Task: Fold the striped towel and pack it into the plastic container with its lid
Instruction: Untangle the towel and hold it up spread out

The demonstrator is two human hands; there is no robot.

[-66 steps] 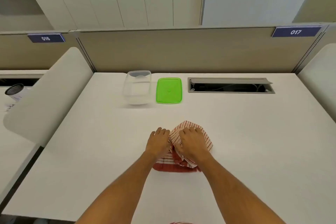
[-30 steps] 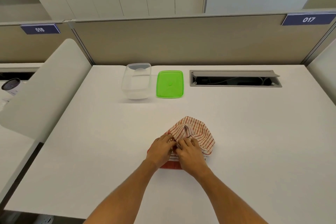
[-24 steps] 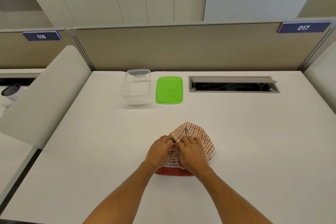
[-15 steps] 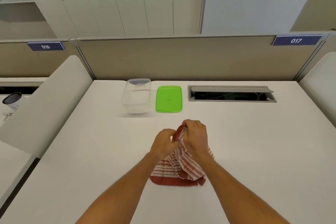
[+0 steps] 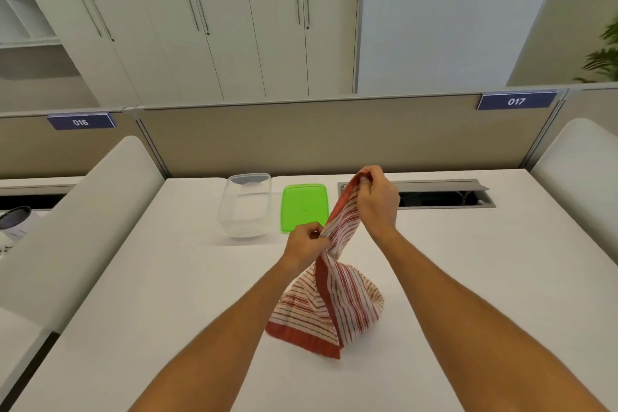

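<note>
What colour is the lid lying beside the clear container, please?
Bright green; the lid shows in the head view, flat on the desk.

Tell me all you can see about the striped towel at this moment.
The striped towel is thin woven cloth, white with red stripes and a solid red border. It is unfolded and partly lifted: the right hand pinches a red-edged corner highest, the left hand grips the edge lower down. The cloth hangs twisted between them, and its lower part rests bunched on the white desk, nearer than the clear container.
</note>
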